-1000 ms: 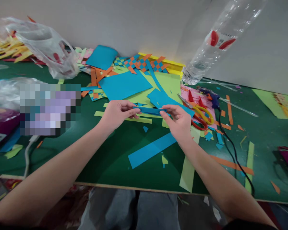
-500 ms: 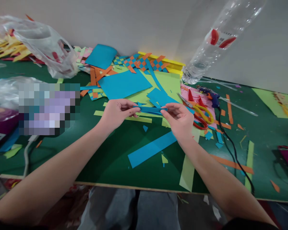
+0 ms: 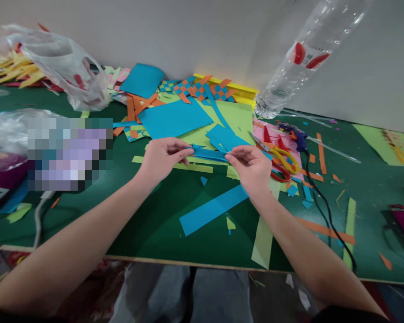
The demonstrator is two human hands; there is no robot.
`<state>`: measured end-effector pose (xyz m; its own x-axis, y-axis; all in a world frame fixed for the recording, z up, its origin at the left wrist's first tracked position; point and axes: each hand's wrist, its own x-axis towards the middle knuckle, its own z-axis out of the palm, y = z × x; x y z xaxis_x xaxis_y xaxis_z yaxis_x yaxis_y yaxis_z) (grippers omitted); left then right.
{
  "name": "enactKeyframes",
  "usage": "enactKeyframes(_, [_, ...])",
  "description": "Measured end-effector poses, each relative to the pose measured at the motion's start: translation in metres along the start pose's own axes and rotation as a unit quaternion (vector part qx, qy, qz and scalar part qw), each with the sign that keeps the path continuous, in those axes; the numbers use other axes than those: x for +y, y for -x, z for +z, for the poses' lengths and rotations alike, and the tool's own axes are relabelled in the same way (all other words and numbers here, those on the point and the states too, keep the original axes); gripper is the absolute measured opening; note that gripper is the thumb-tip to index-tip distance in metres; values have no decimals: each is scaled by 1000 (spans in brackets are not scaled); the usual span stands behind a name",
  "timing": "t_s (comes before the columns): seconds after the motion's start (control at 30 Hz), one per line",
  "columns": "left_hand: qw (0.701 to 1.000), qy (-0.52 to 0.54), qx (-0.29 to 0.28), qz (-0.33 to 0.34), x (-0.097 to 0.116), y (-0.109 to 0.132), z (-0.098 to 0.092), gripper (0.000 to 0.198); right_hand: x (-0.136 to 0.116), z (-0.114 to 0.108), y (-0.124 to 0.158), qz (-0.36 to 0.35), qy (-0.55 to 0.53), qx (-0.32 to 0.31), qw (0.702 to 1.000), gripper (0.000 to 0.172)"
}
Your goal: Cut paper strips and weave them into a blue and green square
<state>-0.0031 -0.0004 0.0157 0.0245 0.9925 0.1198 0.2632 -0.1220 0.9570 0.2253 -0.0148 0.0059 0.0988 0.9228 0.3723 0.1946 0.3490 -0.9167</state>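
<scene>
A narrow blue paper strip (image 3: 209, 154) is stretched between my two hands above the green table. My left hand (image 3: 166, 157) pinches its left end between thumb and fingers, and my right hand (image 3: 251, 166) pinches the other end the same way. The fingertips hide both ends of the strip. Below them a wider blue paper strip (image 3: 212, 208) lies slanted on the table, its right end under my right hand. Just beyond the hands are a large blue sheet (image 3: 175, 117) and smaller blue paper pieces (image 3: 220, 137) on a light green sheet (image 3: 240, 114).
Scissors (image 3: 284, 159) with yellow and red handles lie right of my right hand, near a glue gun (image 3: 299, 137) with a black cord. A plastic bottle (image 3: 299, 63) leans at the back. Woven paper pieces (image 3: 202, 89) lie behind; a plastic bag (image 3: 70, 67) stands back left.
My left hand has shifted very slightly left, and the strip between the hands shows a little more of its flat face. My right hand has hardly moved.
</scene>
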Motion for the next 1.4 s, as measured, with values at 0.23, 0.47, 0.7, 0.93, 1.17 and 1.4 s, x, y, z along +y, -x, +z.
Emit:
enactKeyframes(0.23, [1000, -9, -10, -8, 2, 1, -1, 15, -4, 1, -1, 13, -6, -5, 1000, 21])
enactKeyframes(0.47, [1000, -8, -4, -15, 1, 0, -1, 17, -3, -1, -3, 15, 14, -4, 1000, 20])
enactKeyframes(0.7, [1000, -4, 16, 15, 4, 0, -4, 19, 3, -4, -7, -9, -3, 40, 999, 22])
enactKeyframes(0.93, [988, -137, -27, 62, 4, 1, -5, 21, 21, -11, -14, -26, 33, 87, 995, 24])
enactKeyframes(1.17, [871, -434, -101, 208, -9, 1, 0, 26, 19, -11, -13, -45, 44, 145, 987, 19])
enactKeyframes(1.4, [856, -479, -71, 183, -13, -2, -9, 28, 5, -4, -3, -94, 71, 74, 990, 17])
